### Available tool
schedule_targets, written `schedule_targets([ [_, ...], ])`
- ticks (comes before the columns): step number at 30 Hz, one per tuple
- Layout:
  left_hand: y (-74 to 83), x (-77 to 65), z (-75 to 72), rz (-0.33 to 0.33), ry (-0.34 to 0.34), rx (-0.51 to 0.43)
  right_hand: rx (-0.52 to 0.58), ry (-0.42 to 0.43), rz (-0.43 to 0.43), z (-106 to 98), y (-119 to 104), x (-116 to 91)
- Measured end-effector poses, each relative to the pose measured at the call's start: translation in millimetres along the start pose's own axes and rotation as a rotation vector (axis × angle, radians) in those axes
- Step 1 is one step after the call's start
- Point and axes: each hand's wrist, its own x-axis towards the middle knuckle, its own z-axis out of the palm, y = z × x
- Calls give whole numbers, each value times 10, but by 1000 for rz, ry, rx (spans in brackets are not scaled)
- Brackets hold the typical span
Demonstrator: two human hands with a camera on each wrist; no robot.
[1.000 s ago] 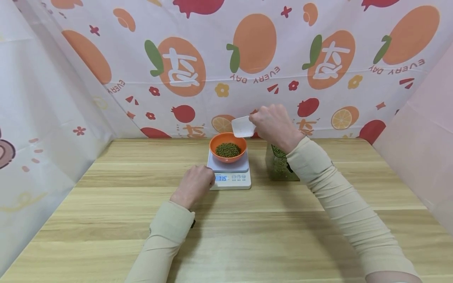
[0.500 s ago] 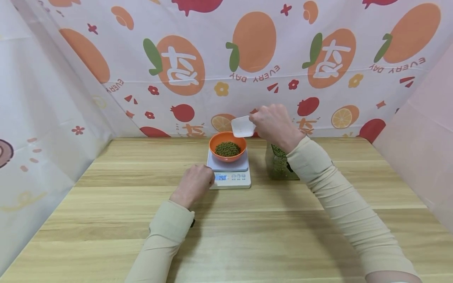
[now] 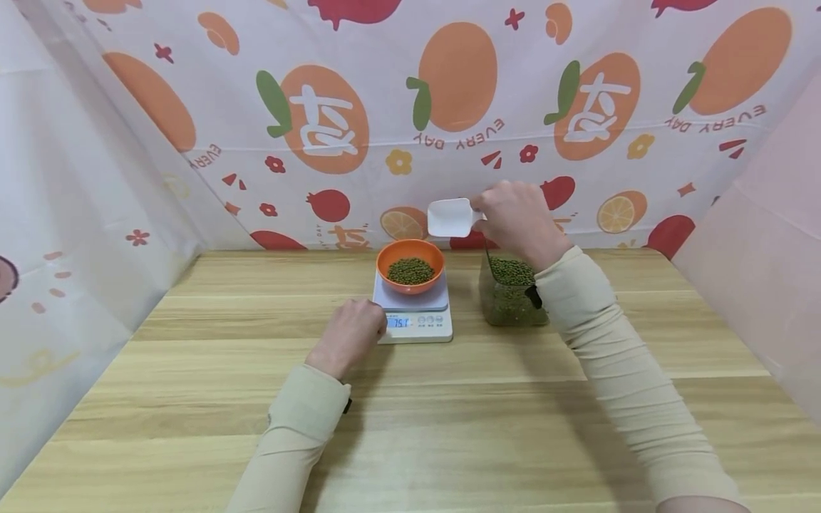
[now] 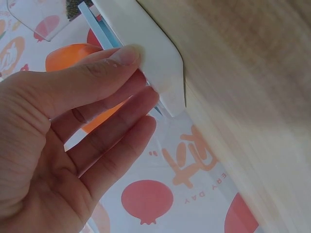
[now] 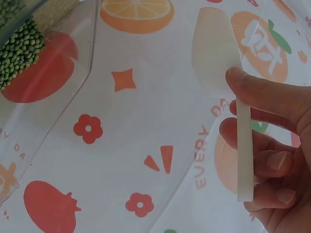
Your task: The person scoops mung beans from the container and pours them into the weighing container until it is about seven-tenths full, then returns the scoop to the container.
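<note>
Pinching the near-left corner of a white scale (image 3: 442, 333), the left hand (image 3: 349, 335) sits low; an orange bowl (image 3: 410, 249) of green beans (image 3: 410, 271) stands atop; rightward, the raised right hand (image 3: 518, 217) grips a white scoop (image 3: 450, 218), partly hiding a clear container (image 3: 499, 306).

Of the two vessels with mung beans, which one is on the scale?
The orange bowl: it sits on the digital scale, while the clear container stands on the wooden table to the right.

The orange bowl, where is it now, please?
In the head view, the bowl sits near the middle, on the scale, left of the bean container.
</note>
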Motion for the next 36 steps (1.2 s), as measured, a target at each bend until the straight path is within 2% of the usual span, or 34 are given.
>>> schedule_targets([
  [8,-7,4,-4,-13,-16,1,23,33,40,-9,80,-72],
  [15,-2,6,-1,-22,-31,-9,71,13,82,0,168,-152],
  [28,6,6,-14,-6,-5,-16,76,-38,89,-53,299,-238],
  [36,-4,1,-5,-20,-24,-13,103,-63,93,-78,346,-265],
])
